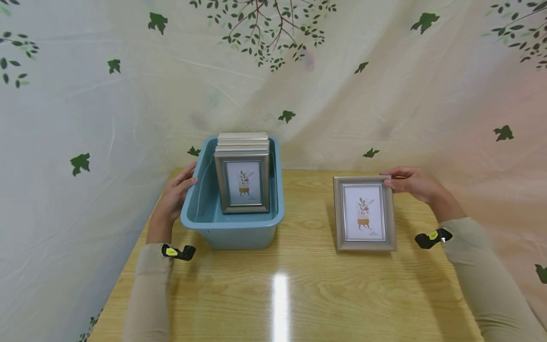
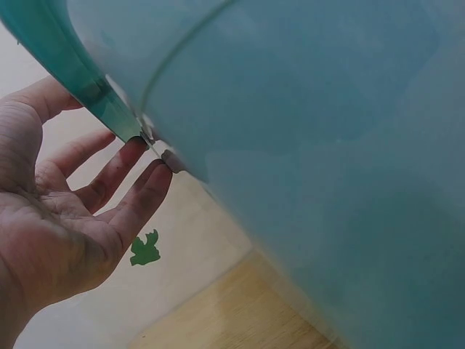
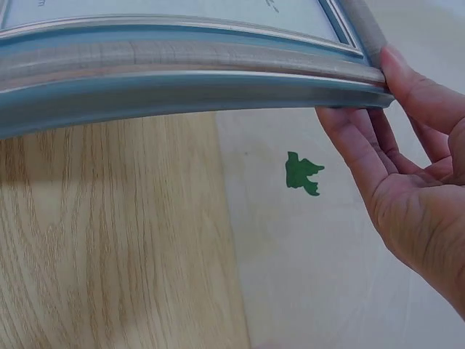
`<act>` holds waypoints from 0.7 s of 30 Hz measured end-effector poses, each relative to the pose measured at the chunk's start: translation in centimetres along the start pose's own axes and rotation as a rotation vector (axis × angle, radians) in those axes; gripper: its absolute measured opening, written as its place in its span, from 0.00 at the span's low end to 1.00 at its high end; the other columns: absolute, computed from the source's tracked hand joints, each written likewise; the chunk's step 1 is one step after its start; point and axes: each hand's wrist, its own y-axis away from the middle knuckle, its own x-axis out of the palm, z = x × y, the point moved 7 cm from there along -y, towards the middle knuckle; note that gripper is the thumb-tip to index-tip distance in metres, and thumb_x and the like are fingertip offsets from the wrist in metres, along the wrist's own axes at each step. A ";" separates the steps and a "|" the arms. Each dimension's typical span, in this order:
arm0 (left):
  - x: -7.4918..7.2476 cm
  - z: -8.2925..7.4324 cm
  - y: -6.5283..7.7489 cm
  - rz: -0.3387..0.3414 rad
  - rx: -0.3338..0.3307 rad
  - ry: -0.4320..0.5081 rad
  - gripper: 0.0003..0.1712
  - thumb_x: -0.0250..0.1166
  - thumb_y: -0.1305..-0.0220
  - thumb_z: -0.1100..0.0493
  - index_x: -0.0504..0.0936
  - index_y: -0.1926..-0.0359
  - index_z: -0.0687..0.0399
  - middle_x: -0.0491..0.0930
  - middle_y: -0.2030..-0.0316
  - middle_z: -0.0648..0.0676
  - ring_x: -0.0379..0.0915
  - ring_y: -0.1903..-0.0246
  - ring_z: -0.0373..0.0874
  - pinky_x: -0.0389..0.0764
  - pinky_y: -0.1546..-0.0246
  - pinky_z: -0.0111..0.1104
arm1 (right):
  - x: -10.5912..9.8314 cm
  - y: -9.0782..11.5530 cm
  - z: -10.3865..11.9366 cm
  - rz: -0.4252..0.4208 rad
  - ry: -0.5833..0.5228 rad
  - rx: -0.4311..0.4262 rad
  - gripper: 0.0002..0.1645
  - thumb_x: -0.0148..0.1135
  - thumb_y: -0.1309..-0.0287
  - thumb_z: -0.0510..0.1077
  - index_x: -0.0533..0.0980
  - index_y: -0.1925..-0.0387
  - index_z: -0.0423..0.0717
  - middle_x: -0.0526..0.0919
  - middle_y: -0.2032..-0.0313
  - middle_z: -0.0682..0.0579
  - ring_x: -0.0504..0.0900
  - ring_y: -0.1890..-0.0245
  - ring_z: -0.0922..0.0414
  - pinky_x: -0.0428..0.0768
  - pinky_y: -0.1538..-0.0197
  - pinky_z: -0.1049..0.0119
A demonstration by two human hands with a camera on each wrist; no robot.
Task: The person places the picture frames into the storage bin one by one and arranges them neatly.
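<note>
A blue plastic bin (image 1: 239, 237) stands on the left of the table, with several silver picture frames (image 1: 241, 184) stacked upright inside it. The front one shows a potted-plant print. My left hand (image 1: 175, 194) holds the bin's left rim, thumb over the edge; in the left wrist view its fingers (image 2: 123, 171) curl up under the rim. To the right, a separate picture frame (image 1: 364, 244) with the same print leans back, its lower edge close over the table. My right hand (image 1: 412, 184) pinches this frame's upper right corner, thumb in front and fingers behind.
The wooden table (image 1: 316, 294) carries a bright light reflection near its front. A pale cloth backdrop (image 1: 149, 109) with green bird and leaf prints hangs behind and beside it. Bare tabletop lies between the bin and the separate frame.
</note>
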 end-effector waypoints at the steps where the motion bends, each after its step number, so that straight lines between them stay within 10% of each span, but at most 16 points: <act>1: 0.0 0.0 0.0 -0.001 0.000 0.002 0.37 0.61 0.25 0.53 0.58 0.20 0.38 0.55 0.22 0.59 0.70 0.39 0.46 0.83 0.51 0.29 | 0.0 0.0 0.0 -0.006 0.005 -0.001 0.31 0.68 0.35 0.50 0.75 0.34 0.42 0.85 0.57 0.70 0.85 0.56 0.67 0.84 0.51 0.70; 21: 0.2 0.1 0.0 -0.010 -0.008 -0.032 0.38 0.62 0.26 0.49 0.57 0.20 0.35 0.53 0.21 0.58 0.65 0.32 0.53 0.83 0.52 0.28 | 1.3 -0.8 3.3 -0.091 -0.085 -0.069 0.25 0.69 0.35 0.44 0.79 0.38 0.43 0.85 0.60 0.66 0.85 0.59 0.65 0.85 0.53 0.69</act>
